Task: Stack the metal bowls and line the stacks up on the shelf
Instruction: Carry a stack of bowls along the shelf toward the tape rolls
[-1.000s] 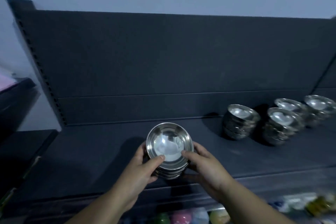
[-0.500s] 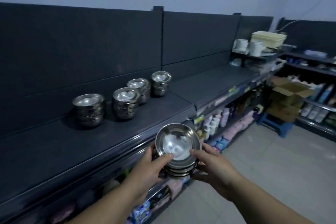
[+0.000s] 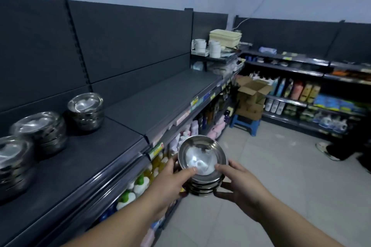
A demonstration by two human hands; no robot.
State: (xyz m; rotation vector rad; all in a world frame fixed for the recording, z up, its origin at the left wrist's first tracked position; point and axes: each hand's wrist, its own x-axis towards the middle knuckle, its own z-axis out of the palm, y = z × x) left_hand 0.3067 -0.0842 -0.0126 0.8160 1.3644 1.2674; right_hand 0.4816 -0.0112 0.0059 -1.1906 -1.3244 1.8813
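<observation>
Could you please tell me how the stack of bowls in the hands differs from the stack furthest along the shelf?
The held stack hangs over the aisle floor, gripped by the left hand and right hand; the shelf stack rests untouched on the dark shelf. The held stack tilts; the shelf stack sits level. Both are shiny nested metal bowls.

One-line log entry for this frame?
phase: carry | both hands grip bowl stack | off shelf | three stacks shelved

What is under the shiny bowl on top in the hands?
More metal bowls nest under the top bowl; only their rims show. The left hand and right hand cover the stack's sides.
</observation>
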